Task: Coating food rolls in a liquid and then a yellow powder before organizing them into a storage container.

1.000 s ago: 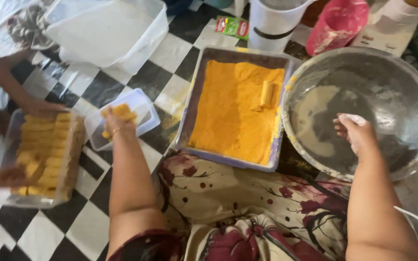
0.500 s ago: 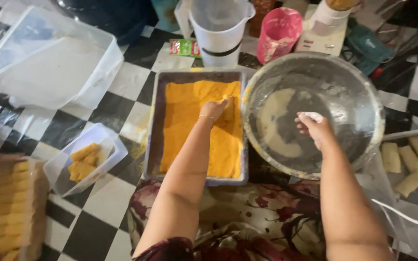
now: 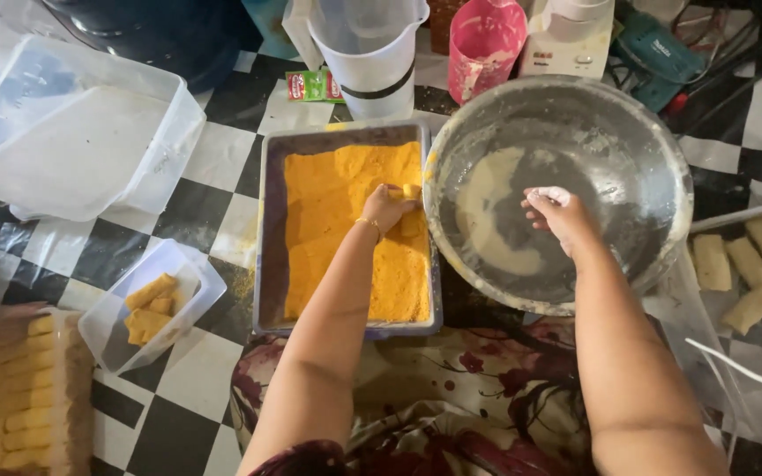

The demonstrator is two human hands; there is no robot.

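Observation:
My left hand (image 3: 387,207) reaches into a grey tray (image 3: 268,229) filled with orange breadcrumbs and closes on a crumb-coated roll (image 3: 409,191) at the tray's right side. My right hand (image 3: 560,214), smeared with pale batter, hovers inside a large metal bowl (image 3: 654,150) that holds a thin pool of batter; its fingers are loosely apart and hold nothing. Both sit on a black-and-white checked floor in front of my floral-clothed lap.
A small clear tub (image 3: 112,326) with a few coated rolls lies left of the tray. Rows of coated rolls (image 3: 19,397) fill a container at bottom left. Uncoated pale rolls (image 3: 751,264) lie right. Behind stand a large plastic box (image 3: 72,141), white jug (image 3: 372,53) and pink cup (image 3: 484,44).
My left hand left the small tub, crossed to the crumb tray and took hold of a roll at its right edge. The view shifted right. My right hand stayed over the bowl.

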